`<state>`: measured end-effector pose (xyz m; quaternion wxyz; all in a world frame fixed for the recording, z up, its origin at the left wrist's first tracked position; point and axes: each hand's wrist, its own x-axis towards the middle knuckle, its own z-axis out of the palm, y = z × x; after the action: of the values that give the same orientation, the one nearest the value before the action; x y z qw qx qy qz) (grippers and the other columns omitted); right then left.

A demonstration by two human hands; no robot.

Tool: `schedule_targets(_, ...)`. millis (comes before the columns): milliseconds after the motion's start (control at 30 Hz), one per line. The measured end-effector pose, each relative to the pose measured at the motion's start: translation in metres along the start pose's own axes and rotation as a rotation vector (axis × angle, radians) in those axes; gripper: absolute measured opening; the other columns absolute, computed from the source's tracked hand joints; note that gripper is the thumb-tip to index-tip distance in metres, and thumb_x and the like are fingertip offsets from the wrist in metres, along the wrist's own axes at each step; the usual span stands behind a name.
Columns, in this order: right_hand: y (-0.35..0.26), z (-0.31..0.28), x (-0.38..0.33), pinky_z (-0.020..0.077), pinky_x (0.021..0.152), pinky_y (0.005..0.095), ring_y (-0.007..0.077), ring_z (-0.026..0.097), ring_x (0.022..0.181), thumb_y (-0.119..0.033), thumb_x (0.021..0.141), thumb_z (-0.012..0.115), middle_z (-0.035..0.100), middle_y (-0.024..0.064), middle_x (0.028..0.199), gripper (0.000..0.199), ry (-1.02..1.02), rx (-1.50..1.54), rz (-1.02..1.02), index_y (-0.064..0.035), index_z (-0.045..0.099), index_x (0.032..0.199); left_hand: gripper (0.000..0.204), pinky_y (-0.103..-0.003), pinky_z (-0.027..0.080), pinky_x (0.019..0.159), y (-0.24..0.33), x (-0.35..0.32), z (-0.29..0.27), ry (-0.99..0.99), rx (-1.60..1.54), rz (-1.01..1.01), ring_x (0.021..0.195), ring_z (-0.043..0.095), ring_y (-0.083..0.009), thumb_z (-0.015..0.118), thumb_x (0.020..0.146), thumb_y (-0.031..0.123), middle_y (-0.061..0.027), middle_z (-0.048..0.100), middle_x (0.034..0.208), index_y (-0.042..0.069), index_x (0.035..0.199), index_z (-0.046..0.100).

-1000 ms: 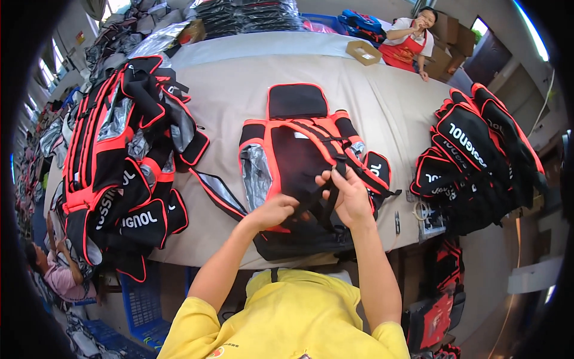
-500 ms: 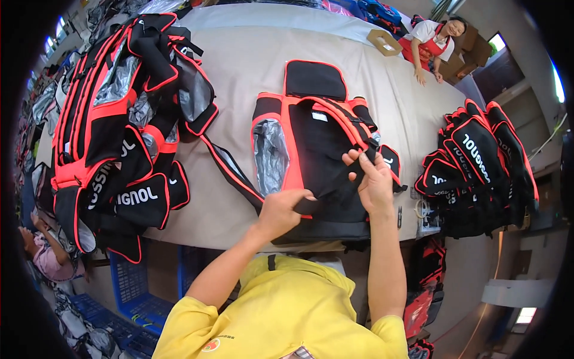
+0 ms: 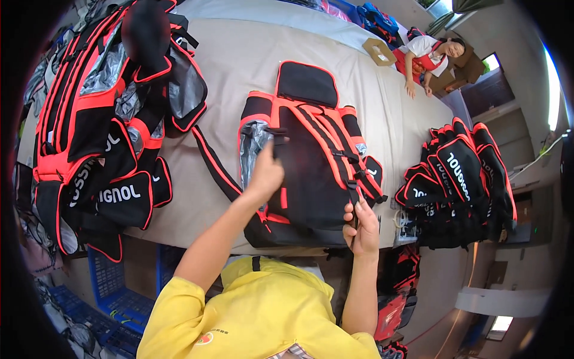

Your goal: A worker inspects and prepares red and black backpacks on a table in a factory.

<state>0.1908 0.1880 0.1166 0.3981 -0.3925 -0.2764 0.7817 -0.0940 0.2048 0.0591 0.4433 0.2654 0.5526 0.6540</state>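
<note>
A black backpack with red trim (image 3: 311, 161) lies flat on the beige table (image 3: 239, 66), its shoulder straps facing up. My left hand (image 3: 266, 172) rests on the bag's left side, its fingers pinching a short black strap near the silver side panel. At the bag's lower right corner, close to the table's front edge, my right hand (image 3: 360, 226) grips the end of a black strap. Both forearms come up from my yellow shirt.
A heap of black-and-red backpacks (image 3: 101, 125) fills the table's left end. A smaller stack of the same bags (image 3: 460, 185) sits at the right end. A person in red and white (image 3: 427, 57) leans on the far corner beside a cardboard piece (image 3: 379, 51). Blue crates (image 3: 113, 287) stand below.
My left hand has moved up onto the bag's left side. My right hand has slid down from the bag's middle to its lower right corner, near the table edge.
</note>
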Motion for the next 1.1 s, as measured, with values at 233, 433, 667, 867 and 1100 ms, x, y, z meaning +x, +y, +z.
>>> schedule_targets(233,-0.020,0.019,-0.010,0.0525,0.053,0.0234,0.0149,0.073,0.071,-0.018,0.113,0.060,0.075,0.0107,0.089,0.037,-0.183,-0.402,0.013,0.0000,0.055,0.145,0.016,-0.044,0.058,0.063,-0.037,0.091,0.015,0.099,-0.654,-0.579,0.075,0.068,-0.0262,0.052,0.101,0.008,-0.0136,0.067,0.100,0.011,0.115,0.058)
schedule_targets(433,-0.011,0.016,0.001,0.0524,0.055,0.0240,0.0164,0.072,0.084,-0.018,0.116,0.054,0.072,0.0064,0.103,0.032,0.006,0.179,-0.091,-0.0071,0.056,0.146,0.035,-0.049,0.061,0.087,-0.079,0.060,0.029,-0.128,0.541,0.062,0.100,0.074,-0.0376,0.057,0.088,0.001,-0.0166,0.075,0.111,0.007,0.121,0.069)
schedule_targets(667,-0.031,0.101,0.069,0.0578,0.053,0.0258,0.0260,0.081,0.091,-0.012,0.112,0.060,0.077,0.0184,0.113,0.036,-0.163,-0.290,-0.184,-0.0067,0.051,0.147,0.037,-0.038,0.057,0.084,-0.065,0.023,0.113,-0.885,0.613,0.102,0.101,0.071,-0.0250,0.062,0.099,0.019,-0.0115,0.074,0.113,0.004,0.133,0.065)
schedule_targets(867,-0.035,0.057,0.087,0.0612,0.068,0.0280,0.0205,0.077,0.097,-0.011,0.114,0.056,0.077,0.0132,0.117,0.028,-0.045,-0.364,-0.263,-0.0090,0.055,0.143,0.039,-0.037,0.060,0.098,-0.041,0.028,-0.033,-0.355,-0.102,-0.281,0.121,0.073,-0.0253,0.044,0.117,0.022,-0.0175,0.073,0.128,-0.004,0.144,0.055)
schedule_targets(1100,0.012,-0.024,0.076,0.0609,0.070,0.0279,0.0228,0.078,0.102,-0.012,0.112,0.061,0.077,0.0114,0.123,0.031,0.305,-0.256,-0.100,-0.0133,0.062,0.143,0.031,-0.037,0.062,0.096,-0.060,-0.068,-0.096,-0.090,-0.105,-0.240,0.111,0.076,-0.0271,0.046,0.117,0.016,-0.0187,0.074,0.123,-0.004,0.136,0.061)
